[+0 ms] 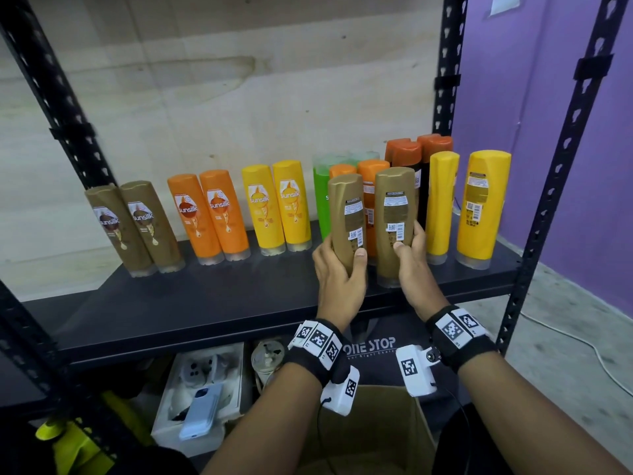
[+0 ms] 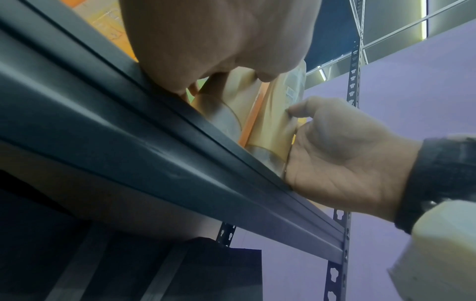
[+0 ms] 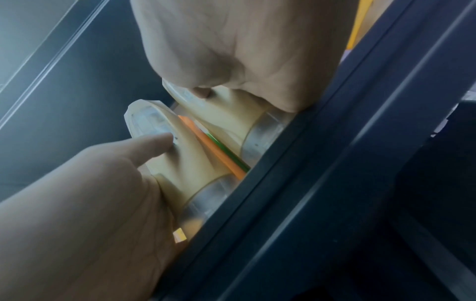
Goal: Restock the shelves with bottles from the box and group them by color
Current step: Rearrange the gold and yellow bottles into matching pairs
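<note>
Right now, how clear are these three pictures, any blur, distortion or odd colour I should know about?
Head view: evenly lit and sharp on the two brown bottles, but wide-angle bending splays the shelf posts. Left wrist view: soft, washed-out colour, left hand looming large. Right wrist view: blurred, dim, and the right hand fills the top.

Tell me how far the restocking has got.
Done: brown, orange and yellow pairs stand grouped on the shelf, labels forward. In hand: the left hand and right hand each hold a brown bottle, and, back labels showing. Left: join these to the brown pair, then sort the mixed right-hand cluster.
</note>
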Motion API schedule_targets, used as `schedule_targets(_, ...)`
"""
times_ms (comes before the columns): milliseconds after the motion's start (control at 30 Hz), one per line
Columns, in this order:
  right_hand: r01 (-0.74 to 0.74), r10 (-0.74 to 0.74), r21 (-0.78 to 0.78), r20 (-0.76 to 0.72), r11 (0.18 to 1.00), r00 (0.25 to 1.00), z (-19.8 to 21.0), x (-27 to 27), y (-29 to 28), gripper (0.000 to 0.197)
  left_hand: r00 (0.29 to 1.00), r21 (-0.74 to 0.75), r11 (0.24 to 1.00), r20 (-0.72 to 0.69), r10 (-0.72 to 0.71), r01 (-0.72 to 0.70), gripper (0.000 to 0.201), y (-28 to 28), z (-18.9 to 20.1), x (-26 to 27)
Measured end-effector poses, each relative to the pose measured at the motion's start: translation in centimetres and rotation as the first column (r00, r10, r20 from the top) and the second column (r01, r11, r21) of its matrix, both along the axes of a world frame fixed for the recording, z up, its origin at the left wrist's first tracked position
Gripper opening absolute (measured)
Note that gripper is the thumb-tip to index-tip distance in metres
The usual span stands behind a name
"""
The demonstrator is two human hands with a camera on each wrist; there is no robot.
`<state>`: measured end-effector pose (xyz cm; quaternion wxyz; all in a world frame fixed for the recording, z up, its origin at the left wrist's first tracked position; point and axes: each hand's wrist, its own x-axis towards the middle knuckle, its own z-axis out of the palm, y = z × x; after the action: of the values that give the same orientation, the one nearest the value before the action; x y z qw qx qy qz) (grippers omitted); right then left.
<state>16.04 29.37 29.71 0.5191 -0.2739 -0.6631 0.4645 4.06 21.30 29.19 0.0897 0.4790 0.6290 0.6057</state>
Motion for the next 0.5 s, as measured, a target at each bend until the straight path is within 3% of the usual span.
schedule_targets(267, 0.0, 0.001, -0.012, 0.081, 1.0, 0.997, -0.3, -0.3, 0.3, 0.065, 1.0, -0.162, 0.987, -0.017, 0.002, -0.005, 0.075, 0.1, 0.7, 0.3)
schedule_targets(500, 0.046, -0.044, -0.01, 0.136, 0.999, 0.99, -0.1, -0.5, 0.2, 0.056, 0.999, -0.216, 0.976, -0.048, -0.019, 0.008, 0.075, -0.3, 0.9, 0.2)
